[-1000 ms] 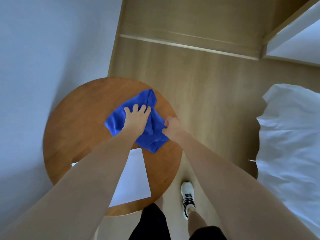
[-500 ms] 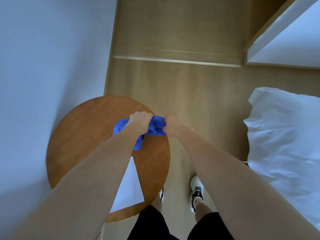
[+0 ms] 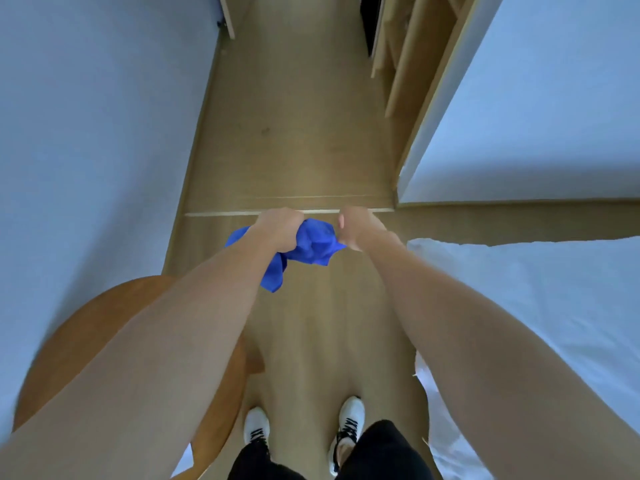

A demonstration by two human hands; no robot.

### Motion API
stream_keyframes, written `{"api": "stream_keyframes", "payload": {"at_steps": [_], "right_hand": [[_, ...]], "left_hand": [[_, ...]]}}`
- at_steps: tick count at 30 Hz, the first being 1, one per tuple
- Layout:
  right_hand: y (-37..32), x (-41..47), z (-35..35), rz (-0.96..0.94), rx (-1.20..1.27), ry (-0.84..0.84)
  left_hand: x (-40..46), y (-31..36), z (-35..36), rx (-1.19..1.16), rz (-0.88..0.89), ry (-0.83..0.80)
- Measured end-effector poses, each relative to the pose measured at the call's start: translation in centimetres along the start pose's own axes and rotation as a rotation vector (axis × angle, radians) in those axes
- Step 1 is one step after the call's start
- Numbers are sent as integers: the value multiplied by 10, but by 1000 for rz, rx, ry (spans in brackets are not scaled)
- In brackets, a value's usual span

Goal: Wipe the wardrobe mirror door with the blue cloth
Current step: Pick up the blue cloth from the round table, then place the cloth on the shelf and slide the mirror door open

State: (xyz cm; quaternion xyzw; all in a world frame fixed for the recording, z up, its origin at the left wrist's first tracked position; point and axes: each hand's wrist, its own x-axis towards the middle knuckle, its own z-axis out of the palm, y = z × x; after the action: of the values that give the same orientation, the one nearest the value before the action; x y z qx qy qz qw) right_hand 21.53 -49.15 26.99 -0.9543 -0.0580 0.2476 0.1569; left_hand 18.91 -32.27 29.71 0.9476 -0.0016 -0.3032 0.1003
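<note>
Two bare forearms reach forward in the head view, and both hands meet on the blue cloth [image 3: 313,242], which is bunched up in the air above the wooden floor [image 3: 294,140], just past centre toward 12 o'clock. The left hand [image 3: 280,228] has its fingers curled tightly round the cloth's left part, and a loose tail of fabric hangs down from under that fist toward 6 o'clock. The right hand [image 3: 356,228] is curled too and pinches the cloth's right edge, with the thumb showing on the inner side. The cloth touches nothing but the two hands.

At 8 o'clock the round wooden table [image 3: 69,341] lies partly under the left forearm, with a corner of white paper [image 3: 181,460] peeking out at its lower rim. At 3 to 4 o'clock white bedding [image 3: 536,306] fills the right side. At 6 o'clock two white shoes [image 3: 256,427] stand on the floor below dark shorts. A pale wall [image 3: 86,133] takes up 9 to 11 o'clock, and at 1 o'clock wooden furniture [image 3: 408,46] stands beside another pale panel; whether it is the wardrobe I cannot tell
</note>
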Motion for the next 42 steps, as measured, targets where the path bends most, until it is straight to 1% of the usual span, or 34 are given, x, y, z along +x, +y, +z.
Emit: {"api": "stream_keyframes", "payload": {"at_steps": [4,7,9,13,15,19,24,29,36,42], "right_hand": [[46,-20,-60,0,18,63],[71,-31,-89,9,65,117],[84,-36,-102,21,83,140],[99,-39,-120,19,122,178],[103,-38,-126,13,131,191],[100,-23,-135,8,130,212],[89,16,-147,-3,110,207],[77,80,-168,18,108,202],[54,177,-206,57,102,197],[42,243,-236,78,106,204]], "left_hand": [[-4,68,-31,140,109,151],[-10,106,-50,55,126,93],[-12,122,-61,98,128,116],[-6,141,-76,307,162,239],[-2,145,-82,350,166,257],[10,143,-96,381,157,282],[45,129,-117,357,145,243],[108,110,-151,335,141,211],[195,82,-214,260,185,176],[247,64,-264,232,196,163]]}}
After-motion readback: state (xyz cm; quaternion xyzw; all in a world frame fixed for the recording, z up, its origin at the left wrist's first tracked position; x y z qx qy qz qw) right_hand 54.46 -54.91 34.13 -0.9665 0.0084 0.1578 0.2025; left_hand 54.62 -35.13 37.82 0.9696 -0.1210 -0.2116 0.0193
